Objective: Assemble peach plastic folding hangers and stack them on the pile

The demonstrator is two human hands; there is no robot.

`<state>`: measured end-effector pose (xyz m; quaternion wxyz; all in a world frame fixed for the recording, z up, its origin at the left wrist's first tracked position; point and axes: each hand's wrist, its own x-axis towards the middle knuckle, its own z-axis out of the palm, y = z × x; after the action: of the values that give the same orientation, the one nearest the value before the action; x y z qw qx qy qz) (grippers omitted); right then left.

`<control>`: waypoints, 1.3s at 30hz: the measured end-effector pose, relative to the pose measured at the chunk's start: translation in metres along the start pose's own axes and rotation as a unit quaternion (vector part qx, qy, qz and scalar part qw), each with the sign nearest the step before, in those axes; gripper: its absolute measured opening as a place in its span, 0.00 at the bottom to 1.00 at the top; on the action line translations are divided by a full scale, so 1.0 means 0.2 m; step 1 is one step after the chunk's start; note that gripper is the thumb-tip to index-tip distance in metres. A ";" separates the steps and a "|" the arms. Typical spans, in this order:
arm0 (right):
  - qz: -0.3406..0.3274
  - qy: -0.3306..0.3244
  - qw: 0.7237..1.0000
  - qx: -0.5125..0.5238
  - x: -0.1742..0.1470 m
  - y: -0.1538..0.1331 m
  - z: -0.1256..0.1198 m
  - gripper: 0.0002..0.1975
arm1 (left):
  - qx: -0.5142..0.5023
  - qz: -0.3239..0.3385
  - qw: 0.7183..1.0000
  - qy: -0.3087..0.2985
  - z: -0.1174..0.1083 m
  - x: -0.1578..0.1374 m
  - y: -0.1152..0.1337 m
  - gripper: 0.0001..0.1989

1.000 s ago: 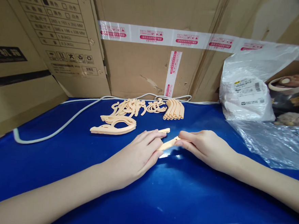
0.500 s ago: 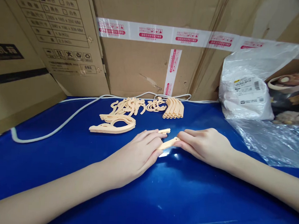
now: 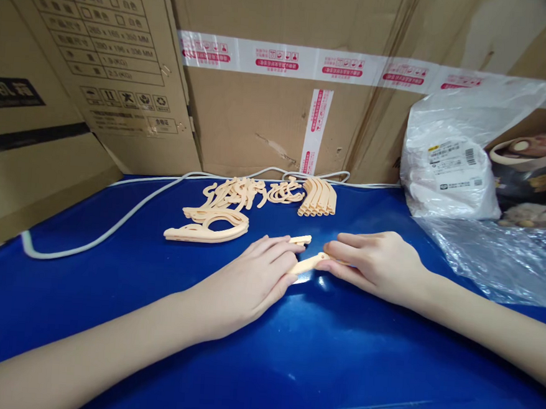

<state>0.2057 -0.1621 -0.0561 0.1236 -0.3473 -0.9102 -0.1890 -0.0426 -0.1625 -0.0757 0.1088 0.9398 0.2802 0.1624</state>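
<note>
Frame centre: slim, pale-beige piece (image 3: 307, 265), holed near tip, gripped by left hand (image 3: 249, 282); mostly hidden beige part (image 3: 337, 260) pinched by right hand (image 3: 377, 260).

Site consistent w/ small workshop or packing stn.: blue tabletop (image 3: 336, 365) w/ grouped beige parts (image 3: 241, 193) on it, taped cardbd. boxes (image 3: 246, 115) behind it, bagged pkg. (image 3: 450, 179) at its right rear.

Left hand (image 3: 251, 284) palm down, fingers curled — right hand (image 3: 376, 264) pinching.
</note>
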 end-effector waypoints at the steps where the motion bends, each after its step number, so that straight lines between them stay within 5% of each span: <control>1: 0.000 -0.003 1.000 0.001 0.00 0.00 0.00 0.27 | 0.003 0.001 1.000 -0.002 0.00 0.00 0.00 0.20; 21: -0.026 0.013 1.000 0.008 0.00 0.00 0.01 0.26 | 0.019 0.045 0.998 -0.037 -0.04 -0.01 -0.03 0.17; 39: -0.043 0.092 0.994 -0.040 0.00 0.00 0.03 0.27 | 0.005 0.049 0.998 -0.029 -0.03 0.00 -0.03 0.17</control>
<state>0.2043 -0.1593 -0.0621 0.1844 -0.2933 -0.9010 -0.2610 -0.0482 -0.1563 -0.0711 0.1039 0.9573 0.2318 0.1382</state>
